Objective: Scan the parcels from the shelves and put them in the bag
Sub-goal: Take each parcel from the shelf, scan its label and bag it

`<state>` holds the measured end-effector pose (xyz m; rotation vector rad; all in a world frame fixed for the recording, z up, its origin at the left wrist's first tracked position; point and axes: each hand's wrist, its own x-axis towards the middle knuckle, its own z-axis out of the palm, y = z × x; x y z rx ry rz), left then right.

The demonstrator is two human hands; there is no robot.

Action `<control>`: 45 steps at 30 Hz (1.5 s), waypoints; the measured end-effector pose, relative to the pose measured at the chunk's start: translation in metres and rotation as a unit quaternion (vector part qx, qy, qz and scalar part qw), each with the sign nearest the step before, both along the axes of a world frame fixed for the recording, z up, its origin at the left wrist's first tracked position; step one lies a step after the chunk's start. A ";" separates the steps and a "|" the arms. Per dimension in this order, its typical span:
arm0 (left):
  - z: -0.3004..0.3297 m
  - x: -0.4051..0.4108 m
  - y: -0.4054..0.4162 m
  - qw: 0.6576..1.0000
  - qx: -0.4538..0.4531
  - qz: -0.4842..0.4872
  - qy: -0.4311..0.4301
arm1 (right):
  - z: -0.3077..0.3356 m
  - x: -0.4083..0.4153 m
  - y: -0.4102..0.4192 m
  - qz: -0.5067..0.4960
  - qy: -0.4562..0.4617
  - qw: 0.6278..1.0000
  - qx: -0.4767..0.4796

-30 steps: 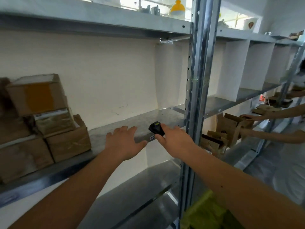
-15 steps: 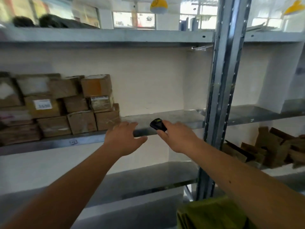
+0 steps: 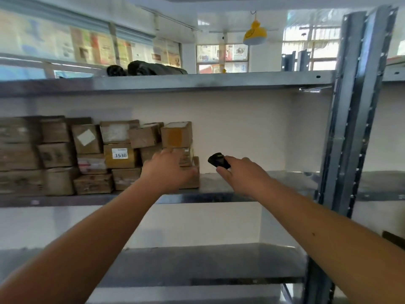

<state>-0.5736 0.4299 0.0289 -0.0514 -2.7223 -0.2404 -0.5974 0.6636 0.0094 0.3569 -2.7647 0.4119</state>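
Several brown cardboard parcels (image 3: 118,154) are stacked on the left half of the middle metal shelf (image 3: 252,185). My left hand (image 3: 168,172) reaches in front of the rightmost boxes, fingers spread and relaxed; contact with a box cannot be told. The top right box (image 3: 176,133) has an orange patch. My right hand (image 3: 238,174) holds a small black scanner (image 3: 218,160) between thumb and fingers, over the bare part of the shelf beside the stack. No bag is in view.
A grey steel upright (image 3: 350,139) stands on the right. A top shelf (image 3: 175,81) carries dark bundles (image 3: 144,69). A lower shelf (image 3: 197,264) lies beneath my arms. A yellow lamp (image 3: 255,34) hangs behind.
The view has swung left and up, bringing more of the parcel stack into sight. Both hands have moved left toward the boxes; the green thing at the bottom has left the view.
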 end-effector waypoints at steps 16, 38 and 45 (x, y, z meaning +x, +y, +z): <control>0.049 -0.113 -0.048 0.980 0.183 -0.077 -0.022 | 0.048 -0.120 -0.083 -0.084 0.011 0.996 -0.004; 0.050 -0.152 -0.049 0.891 0.417 -0.176 0.037 | 0.045 -0.158 -0.082 -0.042 0.019 0.994 -0.101; 0.036 -0.132 -0.033 0.867 0.442 -0.196 0.121 | 0.035 -0.133 -0.051 -0.032 0.041 0.992 -0.111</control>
